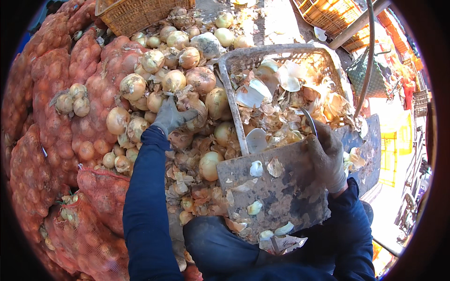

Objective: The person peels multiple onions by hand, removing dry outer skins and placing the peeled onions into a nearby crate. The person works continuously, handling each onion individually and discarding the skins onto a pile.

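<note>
My left hand (172,116), in a grey glove, reaches into a heap of loose onions. Its thumb and forefinger are spread, with the thumb against a loose-skinned onion (198,114). Just beyond the fingertips sits a yellow onion (174,81); a smaller one (155,102) lies to their left. Over the wooden board (277,189), my right hand (328,154), also gloved, grips a knife whose curved metal blade (309,120) points toward the crate. Peels and pale onion pieces (254,208) are scattered on the board. Behind it, a plastic crate (230,87) holds onion skins (277,102).
Red mesh sacks (52,105) full of onions are piled on the left. A yellow crate (144,15) stands behind the heap, another (321,15) at the back right. A thin curved pole (367,59) rises beside the peel crate. My knee (218,242) is below the board.
</note>
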A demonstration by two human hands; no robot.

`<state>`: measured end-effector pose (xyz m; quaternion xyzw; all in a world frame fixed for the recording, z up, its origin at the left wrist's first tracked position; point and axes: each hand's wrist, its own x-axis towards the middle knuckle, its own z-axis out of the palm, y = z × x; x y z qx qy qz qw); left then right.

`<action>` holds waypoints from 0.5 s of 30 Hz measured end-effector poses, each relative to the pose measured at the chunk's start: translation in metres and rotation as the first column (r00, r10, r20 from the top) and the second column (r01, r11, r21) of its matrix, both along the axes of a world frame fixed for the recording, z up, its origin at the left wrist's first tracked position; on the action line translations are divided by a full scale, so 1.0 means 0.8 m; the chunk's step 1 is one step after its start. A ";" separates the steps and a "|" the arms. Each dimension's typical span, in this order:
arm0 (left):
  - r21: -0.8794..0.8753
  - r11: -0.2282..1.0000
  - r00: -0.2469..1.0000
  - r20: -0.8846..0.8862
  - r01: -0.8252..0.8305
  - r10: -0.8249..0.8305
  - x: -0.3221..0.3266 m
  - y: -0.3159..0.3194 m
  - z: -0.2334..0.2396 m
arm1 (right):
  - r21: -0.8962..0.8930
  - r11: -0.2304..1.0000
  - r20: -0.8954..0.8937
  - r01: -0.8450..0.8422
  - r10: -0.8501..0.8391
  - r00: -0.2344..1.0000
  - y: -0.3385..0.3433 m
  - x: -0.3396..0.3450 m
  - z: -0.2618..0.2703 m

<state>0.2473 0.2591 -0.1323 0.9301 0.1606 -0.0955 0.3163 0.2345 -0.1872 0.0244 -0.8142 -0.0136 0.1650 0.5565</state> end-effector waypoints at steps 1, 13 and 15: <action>-0.013 0.999 0.999 -0.012 -0.038 0.038 -0.005 -0.002 -0.002 | 0.000 1.000 0.008 -0.012 0.012 1.000 0.000 0.000 -0.001; -0.258 0.965 0.971 -0.209 0.055 -0.112 -0.080 -0.079 -0.018 | -0.017 0.999 0.106 -0.047 0.048 0.993 -0.001 0.003 -0.012; -0.437 0.899 0.975 -0.205 -0.010 -0.089 -0.099 -0.082 -0.026 | -0.016 1.000 0.043 -0.022 0.023 0.999 0.005 0.003 -0.006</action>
